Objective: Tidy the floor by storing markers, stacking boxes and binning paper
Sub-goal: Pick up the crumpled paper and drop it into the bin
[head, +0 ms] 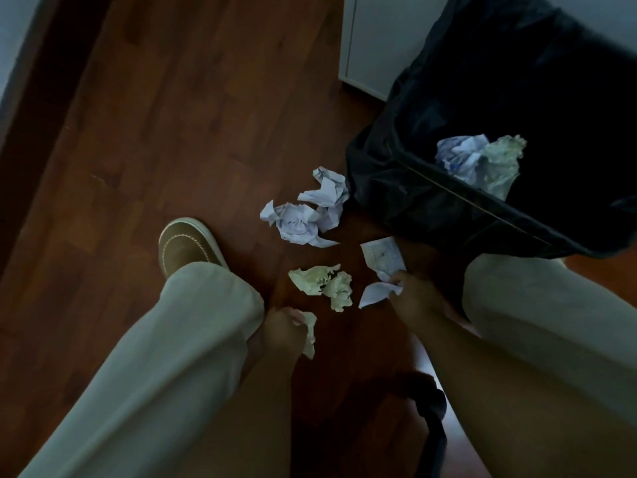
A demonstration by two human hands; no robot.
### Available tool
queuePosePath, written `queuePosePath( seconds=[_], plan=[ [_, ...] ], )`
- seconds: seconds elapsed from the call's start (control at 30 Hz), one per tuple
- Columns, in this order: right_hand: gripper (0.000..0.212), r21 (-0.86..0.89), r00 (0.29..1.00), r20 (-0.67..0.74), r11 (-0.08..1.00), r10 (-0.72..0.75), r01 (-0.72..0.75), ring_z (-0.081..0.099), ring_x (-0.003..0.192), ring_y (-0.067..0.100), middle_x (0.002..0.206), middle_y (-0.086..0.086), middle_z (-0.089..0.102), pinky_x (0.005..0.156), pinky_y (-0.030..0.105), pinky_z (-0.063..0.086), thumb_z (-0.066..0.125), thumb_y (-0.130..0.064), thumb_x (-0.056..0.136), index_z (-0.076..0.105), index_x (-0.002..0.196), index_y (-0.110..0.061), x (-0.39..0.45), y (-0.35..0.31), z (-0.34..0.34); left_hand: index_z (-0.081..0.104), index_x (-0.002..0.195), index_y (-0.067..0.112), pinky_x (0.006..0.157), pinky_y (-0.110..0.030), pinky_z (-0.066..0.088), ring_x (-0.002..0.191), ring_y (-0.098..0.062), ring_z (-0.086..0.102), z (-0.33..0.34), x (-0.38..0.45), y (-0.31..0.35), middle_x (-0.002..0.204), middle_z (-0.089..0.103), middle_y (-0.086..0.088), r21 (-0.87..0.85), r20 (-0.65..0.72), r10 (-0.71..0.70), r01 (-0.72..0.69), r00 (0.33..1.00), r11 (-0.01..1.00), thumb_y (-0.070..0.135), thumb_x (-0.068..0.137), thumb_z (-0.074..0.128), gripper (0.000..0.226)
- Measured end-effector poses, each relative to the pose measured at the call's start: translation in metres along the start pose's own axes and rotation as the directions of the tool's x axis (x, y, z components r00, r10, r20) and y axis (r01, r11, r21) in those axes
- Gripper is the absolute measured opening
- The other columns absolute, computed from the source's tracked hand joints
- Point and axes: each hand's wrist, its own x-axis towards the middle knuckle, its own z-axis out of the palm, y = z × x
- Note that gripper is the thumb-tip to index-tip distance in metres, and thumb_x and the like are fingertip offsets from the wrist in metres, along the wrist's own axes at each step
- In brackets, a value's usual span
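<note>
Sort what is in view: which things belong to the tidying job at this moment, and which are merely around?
Belonging to the job:
- left hand, gripping a pale crumpled scrap
- right hand, pinching a white printed sheet
- greenish paper wad on the floor
- white paper wads beside the bin
- black-lined bin, crumpled paper already inside

Merely around:
- brown shoe
- white cabinet

1. A pale greenish paper scrap (307, 331), crumpled, is gripped in the left hand (281, 331).
2. A white printed sheet (382, 270), creased and partly flat on the floor, is pinched at its near end by the right hand (415, 298).
3. A greenish paper wad (325, 284) lies between the two hands.
4. Bluish-white crumpled sheets (310, 210) lie beyond both hands, beside the bin (431, 201).
5. Two more wads (479, 160) sit inside the black-lined bin, beyond the right hand.
</note>
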Motion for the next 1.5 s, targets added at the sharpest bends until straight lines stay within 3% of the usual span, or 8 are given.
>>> queuePosePath(
  seconds=[0.33, 0.43, 0.5, 0.63, 0.9, 1.07, 1.27, 1.5],
  plan=[
    [0.006, 0.437, 0.976, 0.164, 0.898, -0.141, 0.056, 0.066, 0.073, 0.02, 0.073, 0.0, 0.068, 0.067, 0.037, 0.055, 0.063, -0.024, 0.071, 0.061, 0.066, -0.027, -0.097, -0.053, -0.112, 0.067, 0.071, 0.022, 0.055, -0.03, 0.052, 0.068, -0.026, 0.065, -0.12, -0.048, 0.091, 0.083, 0.072, -0.009, -0.452, -0.174, 0.188, -0.248, 0.967, 0.857, 0.012, 0.078, 0.072, 0.013],
    [0.012, 0.611, 0.953, -0.109, 0.738, -0.282, 0.288, 0.061, 0.065, 0.012, 0.065, -0.004, 0.064, 0.063, 0.029, 0.049, 0.066, -0.014, 0.079, 0.063, 0.07, -0.022, -0.149, -0.07, -0.163, 0.067, 0.078, 0.016, 0.058, -0.015, 0.047, 0.074, -0.011, 0.06, -0.168, -0.089, 0.147, 0.084, 0.068, -0.002, -0.532, -0.423, 0.312, -0.512, 0.85, 0.674, 0.006, 0.081, 0.069, 0.01],
    [0.014, 0.673, 0.846, -0.509, 0.54, -0.159, 0.506, 0.062, 0.071, 0.006, 0.077, -0.001, 0.065, 0.066, 0.019, 0.048, 0.067, -0.015, 0.083, 0.061, 0.079, -0.027, -0.177, -0.072, -0.194, 0.066, 0.081, 0.016, 0.062, -0.01, 0.046, 0.074, -0.001, 0.059, -0.193, -0.124, 0.189, 0.083, 0.065, 0.006, -0.496, -0.5, 0.464, -0.681, 0.732, 0.539, 0.006, 0.082, 0.069, 0.01],
    [0.016, 0.506, 0.433, -0.855, 0.642, 0.286, 0.576, 0.055, 0.098, 0.01, 0.109, 0.005, 0.057, 0.088, 0.029, 0.048, 0.066, -0.031, 0.082, 0.061, 0.096, -0.026, -0.176, -0.048, -0.234, 0.067, 0.084, 0.03, 0.066, -0.023, 0.05, 0.074, -0.006, 0.059, -0.201, -0.164, 0.254, 0.087, 0.065, 0.012, -0.361, -0.415, 0.733, -0.837, 0.539, 0.411, 0.017, 0.08, 0.072, 0.014],
    [0.05, 0.424, 0.61, -0.756, 0.888, 0.238, 0.179, 0.014, 0.145, 0.03, 0.158, 0.002, 0.019, 0.111, 0.054, 0.014, 0.074, -0.052, 0.071, 0.057, 0.116, -0.036, -0.163, -0.05, -0.207, 0.057, 0.131, 0.039, 0.075, -0.002, 0.038, 0.083, 0.014, 0.051, -0.185, -0.135, 0.248, 0.104, 0.051, 0.004, 0.061, -0.13, 0.885, -0.888, 0.446, 0.456, 0.049, 0.098, 0.046, 0.037],
    [0.017, 0.222, 0.502, -0.861, 0.824, -0.085, 0.521, 0.053, 0.106, 0.022, 0.113, 0.003, 0.062, 0.087, 0.034, 0.038, 0.062, -0.025, 0.079, 0.069, 0.094, -0.019, -0.16, -0.077, -0.16, 0.064, 0.115, 0.023, 0.088, -0.022, 0.043, 0.103, -0.008, 0.057, -0.172, -0.078, 0.185, 0.112, 0.061, 0.007, -0.296, -0.246, 0.58, -0.63, 0.777, 0.718, 0.026, 0.097, 0.055, 0.02],
    [0.033, 0.41, 0.972, -0.178, 0.887, -0.151, 0.213, 0.057, 0.097, 0.019, 0.12, 0.004, 0.052, 0.078, 0.026, 0.047, 0.062, -0.019, 0.085, 0.06, 0.117, -0.026, -0.078, -0.093, -0.064, 0.07, 0.104, 0.012, 0.081, -0.032, 0.053, 0.092, -0.023, 0.066, -0.124, -0.002, 0.098, 0.106, 0.071, -0.011, 0.013, 0.081, 0.384, -0.387, 0.92, 0.922, 0.011, 0.086, 0.065, 0.018],
    [0.069, 0.656, 0.983, 0.173, 0.738, 0.061, -0.161, 0.058, 0.114, 0.031, 0.129, 0.013, 0.058, 0.095, 0.039, 0.049, 0.077, -0.003, 0.072, 0.047, 0.134, -0.011, -0.025, -0.082, 0.018, 0.072, 0.108, 0.036, 0.119, -0.047, 0.019, 0.145, -0.03, 0.015, -0.063, 0.015, 0.054, 0.161, 0.016, 0.001, 0.428, 0.435, 0.371, -0.551, 0.821, 0.716, 0.021, 0.083, 0.067, 0.03]
  ],
)
